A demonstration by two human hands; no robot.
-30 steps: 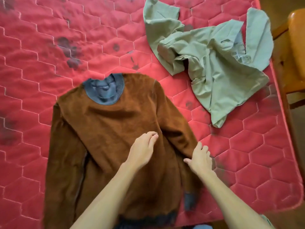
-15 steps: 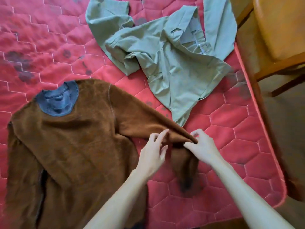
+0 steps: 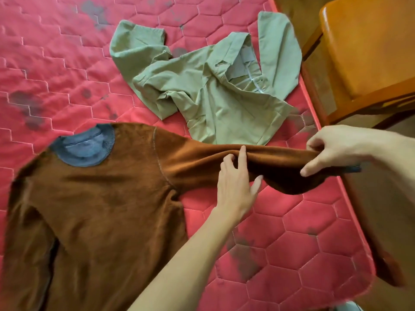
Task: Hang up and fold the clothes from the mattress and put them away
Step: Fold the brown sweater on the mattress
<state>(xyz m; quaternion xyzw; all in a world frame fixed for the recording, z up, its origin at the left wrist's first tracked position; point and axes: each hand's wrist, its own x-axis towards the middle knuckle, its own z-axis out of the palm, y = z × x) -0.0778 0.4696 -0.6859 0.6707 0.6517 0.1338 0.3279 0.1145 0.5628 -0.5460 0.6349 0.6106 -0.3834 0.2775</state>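
A brown sweater (image 3: 101,198) with a blue-grey collar lies flat on the red quilted mattress (image 3: 292,243). Its right sleeve (image 3: 202,158) is stretched out sideways above the mattress toward the right edge. My right hand (image 3: 330,149) grips the sleeve near its blue cuff. My left hand (image 3: 235,182) rests against the middle of the sleeve with fingers straight. A crumpled pale green shirt (image 3: 213,86) lies on the mattress beyond the sleeve.
A wooden chair (image 3: 363,52) stands close beside the mattress's right edge. Brown floor shows to the right of the mattress. Dark stains mark the red cover in several places.
My right hand has pulled the sleeve out to the right and lifted it past the mattress edge. My left hand slid along the sleeve. The view shifted right.
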